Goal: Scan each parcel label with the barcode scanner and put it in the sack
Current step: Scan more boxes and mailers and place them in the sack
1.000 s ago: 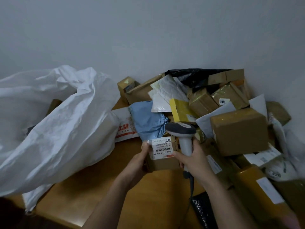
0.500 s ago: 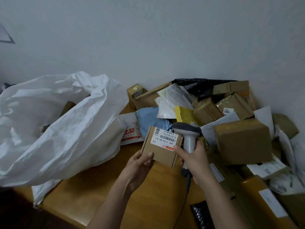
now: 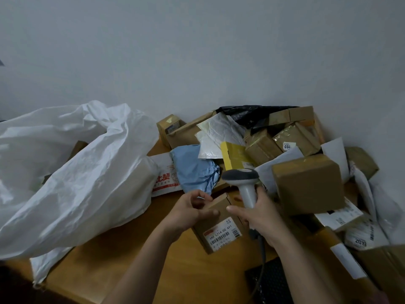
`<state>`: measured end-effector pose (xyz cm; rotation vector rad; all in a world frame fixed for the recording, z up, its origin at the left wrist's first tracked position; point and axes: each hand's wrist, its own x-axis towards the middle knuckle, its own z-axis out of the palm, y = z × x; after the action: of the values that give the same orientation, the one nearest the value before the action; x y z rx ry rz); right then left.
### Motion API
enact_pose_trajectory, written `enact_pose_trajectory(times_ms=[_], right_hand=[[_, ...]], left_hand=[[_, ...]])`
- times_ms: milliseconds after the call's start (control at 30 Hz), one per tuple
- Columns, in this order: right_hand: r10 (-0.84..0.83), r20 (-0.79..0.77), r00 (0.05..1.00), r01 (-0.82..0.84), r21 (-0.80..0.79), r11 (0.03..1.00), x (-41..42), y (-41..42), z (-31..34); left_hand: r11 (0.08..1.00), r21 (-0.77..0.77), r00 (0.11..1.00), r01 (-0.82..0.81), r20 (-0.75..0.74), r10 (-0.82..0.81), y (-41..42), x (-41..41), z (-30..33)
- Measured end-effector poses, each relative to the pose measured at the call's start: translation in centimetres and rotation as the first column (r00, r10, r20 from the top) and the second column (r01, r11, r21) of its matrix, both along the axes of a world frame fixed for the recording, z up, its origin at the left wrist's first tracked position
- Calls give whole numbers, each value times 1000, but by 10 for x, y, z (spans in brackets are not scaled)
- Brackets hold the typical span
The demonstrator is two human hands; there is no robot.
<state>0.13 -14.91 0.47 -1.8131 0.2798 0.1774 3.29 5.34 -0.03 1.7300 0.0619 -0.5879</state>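
1. The small brown cardboard box [image 3: 215, 224] lies tilted on the wooden table [image 3: 114, 268], its white label facing up.
2. The left hand [image 3: 188, 210] curls its fingers onto the box's top edge; the right hand [image 3: 257, 218] grips the grey handheld scanner [image 3: 244, 185].
3. The box looks light and stiff; hold it by its side edges.

Bare table [image 3: 122, 268] between sack [image 3: 72, 183] and parcel pile [image 3: 306, 185].

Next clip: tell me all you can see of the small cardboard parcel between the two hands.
The small cardboard parcel is a plain brown box with a white barcode label on its near face, edged with a red strip. It sits tilted over the wooden table, below the scanner. The left hand grips its upper left edge; the right hand, holding the scanner, overlaps its right side.
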Motion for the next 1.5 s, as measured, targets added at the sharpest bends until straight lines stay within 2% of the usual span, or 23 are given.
enact_pose_trajectory(times_ms=[100,167,267,367,433,533,633,733,833,967,1400,1500], right_hand=[[19,-36,999,-20,-16,1000,-3,0,-1],[-1,-49,999,1,12,1000,-4,0,-2],[-136,-68,988,143,116,983,-1,0,-4],[-268,-92,959,281,198,939,3,-3,-3],[-289,-99,952,303,202,931,5,-4,-3],[-307,-88,948,318,156,935,4,-4,4],[-255,-89,963,265,131,955,-2,-4,24],[-130,-135,982,151,160,975,-11,-3,50],[-20,-125,992,40,162,986,-22,-1,71],[63,-82,995,-53,118,992,-35,2,90],[90,8,996,-90,133,987,-52,-2,114],[55,-4,998,-53,199,978,-48,1,115]], left_hand=[[1000,-4,998,-17,55,17,-4,-2,3],[994,-78,995,-82,51,86,-4,-4,2],[945,-232,972,-230,-99,212,0,-7,-2],[962,-219,963,-161,-247,105,3,-19,-9],[949,-286,959,-129,-279,47,3,-25,-12],[867,-410,935,-282,-320,152,3,-24,-14],[768,-417,860,-486,-386,334,5,-16,-19],[688,-388,782,-613,-424,457,6,-9,-24],[613,-372,712,-697,-459,531,2,-3,-28],[558,-370,667,-743,-479,570,-3,4,-30],[551,-402,682,-731,-431,590,-6,9,-24],[589,-421,720,-690,-309,622,-8,7,-14]])
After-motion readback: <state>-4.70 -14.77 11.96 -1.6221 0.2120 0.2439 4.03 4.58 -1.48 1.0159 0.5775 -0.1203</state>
